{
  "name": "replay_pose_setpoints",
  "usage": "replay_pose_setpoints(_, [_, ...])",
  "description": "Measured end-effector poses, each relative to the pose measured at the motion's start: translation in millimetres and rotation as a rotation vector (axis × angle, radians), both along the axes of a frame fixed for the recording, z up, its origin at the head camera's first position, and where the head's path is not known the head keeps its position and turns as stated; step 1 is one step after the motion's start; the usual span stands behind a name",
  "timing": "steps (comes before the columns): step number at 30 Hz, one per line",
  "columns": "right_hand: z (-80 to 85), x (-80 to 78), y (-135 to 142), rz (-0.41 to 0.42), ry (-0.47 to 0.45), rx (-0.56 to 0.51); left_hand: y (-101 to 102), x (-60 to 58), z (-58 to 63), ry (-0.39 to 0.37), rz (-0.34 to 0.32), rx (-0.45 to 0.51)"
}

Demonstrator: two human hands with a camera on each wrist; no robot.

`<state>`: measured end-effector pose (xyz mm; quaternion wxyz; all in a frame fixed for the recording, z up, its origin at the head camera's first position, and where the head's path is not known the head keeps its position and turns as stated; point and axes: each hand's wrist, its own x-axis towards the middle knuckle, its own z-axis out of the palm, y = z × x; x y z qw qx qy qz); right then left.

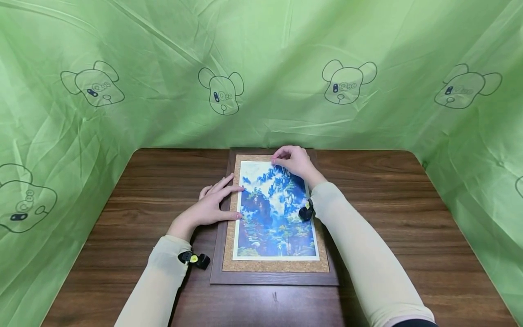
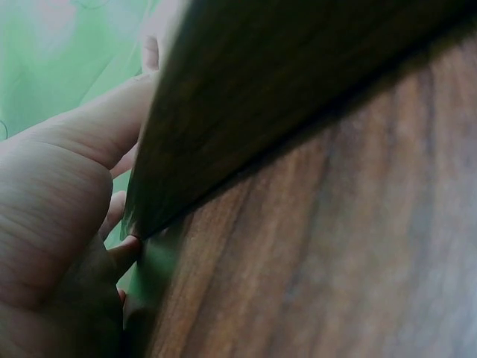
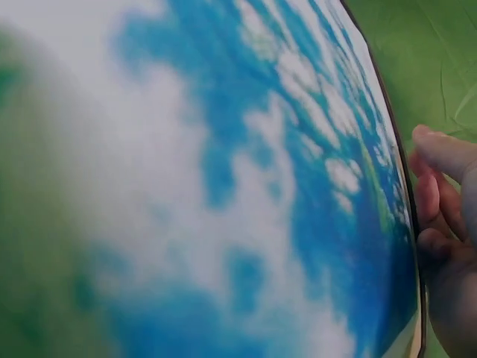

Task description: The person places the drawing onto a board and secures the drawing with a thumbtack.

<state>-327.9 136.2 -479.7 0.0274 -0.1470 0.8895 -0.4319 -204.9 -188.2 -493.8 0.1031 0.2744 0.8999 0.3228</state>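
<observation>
A blue-and-white landscape picture [image 1: 271, 209] with a white border lies on a cork board [image 1: 282, 266] in a dark brown wooden frame [image 1: 273, 278]. My left hand [image 1: 212, 205] rests at the left side, fingers spread, its thumb and index fingertips touching the picture's left edge. At the picture's top edge my right hand [image 1: 296, 162] has its thumb and index fingertips brought together, the other fingers curled. Whether something small sits between those fingertips is hidden. The right wrist view shows the picture [image 3: 223, 186] close up, with the right hand [image 3: 451, 216] at its far edge.
The frame lies on a dark wood-grain table [image 1: 388, 236], reaching near its back edge. A green cloth [image 1: 269, 54] printed with cartoon heads hangs behind the table and along both sides.
</observation>
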Motion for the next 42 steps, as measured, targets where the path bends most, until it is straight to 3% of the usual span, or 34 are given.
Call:
replay_pose_setpoints(8, [4.8, 0.3, -1.0, -0.007, -0.017, 0.033, -0.3, -0.8, -0.9, 0.001, 0.001, 0.0])
replay_pose_setpoints(17, [-2.2, 2.3, -1.8, -0.057, -0.055, 0.055, -0.3, -1.8, -2.7, 0.006, -0.004, -0.001])
replay_pose_setpoints(27, [-5.0, 0.5, -1.9, -0.025, -0.06, 0.038, 0.3, -2.1, -3.0, 0.002, 0.0, 0.004])
replay_pose_setpoints(34, [1.2, 1.2, 0.3, 0.065, 0.002, 0.085, -0.1, -2.5, -2.7, 0.0, -0.001, 0.004])
replay_pose_setpoints(42, [8.0, 3.9, 6.1, 0.248, 0.144, 0.253, 0.3, -2.7, -3.3, 0.009, 0.008, -0.001])
